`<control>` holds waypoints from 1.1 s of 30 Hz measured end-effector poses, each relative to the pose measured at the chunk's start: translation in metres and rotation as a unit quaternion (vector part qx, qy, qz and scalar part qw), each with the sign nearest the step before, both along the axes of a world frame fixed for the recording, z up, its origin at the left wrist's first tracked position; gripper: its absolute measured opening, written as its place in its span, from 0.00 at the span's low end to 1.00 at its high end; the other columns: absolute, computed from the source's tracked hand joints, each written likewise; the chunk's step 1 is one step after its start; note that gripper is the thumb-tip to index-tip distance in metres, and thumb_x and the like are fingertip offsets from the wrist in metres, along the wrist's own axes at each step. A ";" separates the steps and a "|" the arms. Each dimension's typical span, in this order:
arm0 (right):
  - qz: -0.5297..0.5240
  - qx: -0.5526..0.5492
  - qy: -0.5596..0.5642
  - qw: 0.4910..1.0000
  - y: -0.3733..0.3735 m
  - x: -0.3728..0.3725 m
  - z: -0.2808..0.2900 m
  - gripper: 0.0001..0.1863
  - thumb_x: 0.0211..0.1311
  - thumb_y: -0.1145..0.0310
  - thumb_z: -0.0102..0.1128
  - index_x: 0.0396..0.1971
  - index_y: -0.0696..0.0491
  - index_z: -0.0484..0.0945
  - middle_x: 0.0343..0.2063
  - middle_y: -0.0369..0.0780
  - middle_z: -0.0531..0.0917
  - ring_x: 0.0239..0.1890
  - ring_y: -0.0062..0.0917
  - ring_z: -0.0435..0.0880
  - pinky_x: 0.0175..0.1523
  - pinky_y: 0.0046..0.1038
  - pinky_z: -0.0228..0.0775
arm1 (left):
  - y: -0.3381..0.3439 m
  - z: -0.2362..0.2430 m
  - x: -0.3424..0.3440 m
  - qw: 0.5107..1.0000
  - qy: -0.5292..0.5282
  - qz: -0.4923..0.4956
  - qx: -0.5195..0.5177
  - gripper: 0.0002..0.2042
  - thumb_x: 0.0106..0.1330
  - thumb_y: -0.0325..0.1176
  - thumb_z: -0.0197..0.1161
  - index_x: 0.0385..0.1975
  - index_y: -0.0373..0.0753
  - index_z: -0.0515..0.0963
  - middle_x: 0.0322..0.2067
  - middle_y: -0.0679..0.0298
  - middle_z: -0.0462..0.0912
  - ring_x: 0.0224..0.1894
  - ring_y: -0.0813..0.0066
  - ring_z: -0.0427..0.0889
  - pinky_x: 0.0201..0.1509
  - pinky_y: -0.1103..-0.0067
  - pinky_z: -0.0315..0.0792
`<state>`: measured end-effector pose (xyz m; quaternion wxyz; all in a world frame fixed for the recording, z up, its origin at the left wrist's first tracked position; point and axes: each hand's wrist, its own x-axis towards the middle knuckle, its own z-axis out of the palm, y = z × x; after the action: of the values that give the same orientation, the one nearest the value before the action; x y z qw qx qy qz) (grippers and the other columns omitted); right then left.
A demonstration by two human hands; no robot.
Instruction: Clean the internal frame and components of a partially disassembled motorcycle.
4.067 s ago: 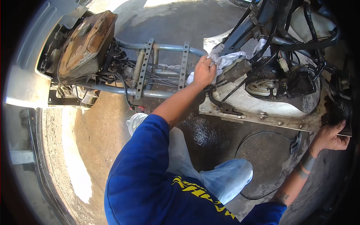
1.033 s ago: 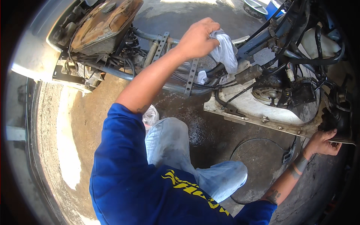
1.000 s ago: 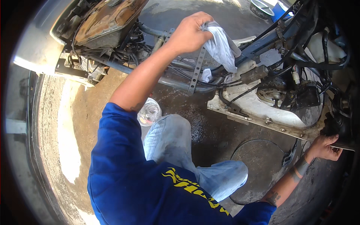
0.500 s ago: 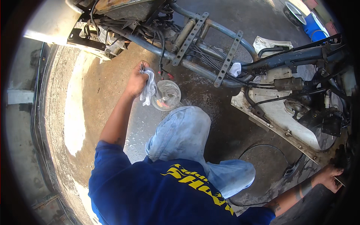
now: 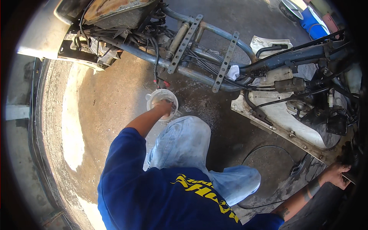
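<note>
My left hand reaches down into a small translucent plastic bucket on the ground, in front of my knee. The bucket hides its fingers, and the white cloth cannot be made out. At the far right my right hand is closed on a thin-edged part low on the motor scooter, in shadow beside the scooter's white body panel. Over the ground beyond the bucket runs the scooter's bare tubular frame, crossed by two perforated metal strips.
Cables with red ends hang just beyond the bucket. A white crumpled piece is tucked at the frame. A black cable loops on the ground at the right. A blue container and a wheel stand at the far right.
My left hand has gone down and to the right, into the bucket, with the white cloth it held out of sight. My right hand keeps its hold.
</note>
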<state>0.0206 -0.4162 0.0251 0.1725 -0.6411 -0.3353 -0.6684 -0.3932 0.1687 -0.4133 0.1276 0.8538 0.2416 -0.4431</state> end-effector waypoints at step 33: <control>-0.114 0.112 0.036 0.986 0.044 -0.021 -0.039 0.26 0.71 0.58 0.58 0.49 0.69 0.67 0.41 0.51 0.73 0.40 0.34 0.75 0.47 0.37 0.69 | 0.016 -0.032 0.002 0.995 -0.092 0.009 -0.024 0.34 0.48 0.28 0.71 0.60 0.50 0.73 0.60 0.45 0.72 0.58 0.48 0.79 0.59 0.63 0.75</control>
<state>-0.0002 -0.3719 -0.0136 0.1781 -0.6751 -0.1766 -0.6938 -0.3916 0.1851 -0.4451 0.1734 0.8855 0.2261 -0.3671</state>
